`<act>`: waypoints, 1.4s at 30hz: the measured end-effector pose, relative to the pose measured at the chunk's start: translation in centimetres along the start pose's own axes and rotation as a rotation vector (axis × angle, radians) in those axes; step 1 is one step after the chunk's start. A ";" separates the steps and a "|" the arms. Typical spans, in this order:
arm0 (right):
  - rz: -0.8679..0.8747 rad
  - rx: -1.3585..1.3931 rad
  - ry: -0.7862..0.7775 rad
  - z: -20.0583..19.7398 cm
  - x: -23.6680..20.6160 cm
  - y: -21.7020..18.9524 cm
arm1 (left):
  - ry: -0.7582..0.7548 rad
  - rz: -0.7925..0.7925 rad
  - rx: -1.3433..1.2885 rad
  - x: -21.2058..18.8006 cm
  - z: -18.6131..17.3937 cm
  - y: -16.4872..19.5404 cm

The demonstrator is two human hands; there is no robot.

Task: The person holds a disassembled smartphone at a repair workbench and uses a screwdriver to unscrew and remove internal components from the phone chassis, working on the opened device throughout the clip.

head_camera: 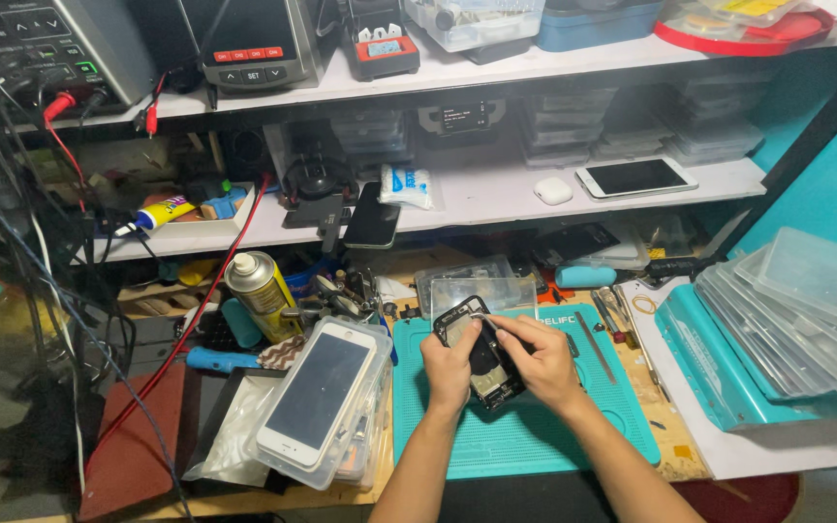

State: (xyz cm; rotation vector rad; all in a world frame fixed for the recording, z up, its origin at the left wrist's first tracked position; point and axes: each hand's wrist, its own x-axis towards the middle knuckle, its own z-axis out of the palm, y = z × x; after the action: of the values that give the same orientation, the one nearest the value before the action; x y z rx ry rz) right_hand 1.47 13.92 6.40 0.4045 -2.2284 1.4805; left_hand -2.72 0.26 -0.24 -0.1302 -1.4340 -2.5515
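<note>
At the far left, a yellow spray can [261, 293] stands behind a white phone [317, 392] lying on stacked clear cases. Right of these, on the teal work mat [525, 436], the left hand [451, 368] clasps an opened black phone shell [481, 352], tilted upright. Touching it, the right hand [540, 360] pinches thin metal tweezers [480, 317] at its top edge. Clear plastic trays [806, 305] lean at the far right.

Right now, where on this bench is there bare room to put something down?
The teal mat is bare below the hands, toward its near edge. The white board below the clear cases is bare too. Left of the mat is crowded.
</note>
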 end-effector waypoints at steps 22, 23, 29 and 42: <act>0.145 -0.020 0.078 -0.1 -0.4 2.6 | 0.072 -0.174 -0.180 0.4 0.5 1.7; 0.162 0.036 0.049 0.1 -0.5 3.0 | 0.073 -0.160 -0.179 0.4 0.6 1.8; 0.371 0.184 -0.004 0.8 -1.1 4.1 | 0.128 -0.018 -0.030 0.3 0.6 1.4; -0.054 -0.240 0.030 -1.9 -0.5 -1.1 | 0.100 0.106 0.274 -0.2 0.5 1.4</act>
State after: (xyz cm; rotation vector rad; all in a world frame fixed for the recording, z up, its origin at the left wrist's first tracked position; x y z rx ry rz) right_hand 2.80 15.24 7.64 0.3593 -2.3168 1.1660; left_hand -2.26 -0.03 1.18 -0.0331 -1.6705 -2.2203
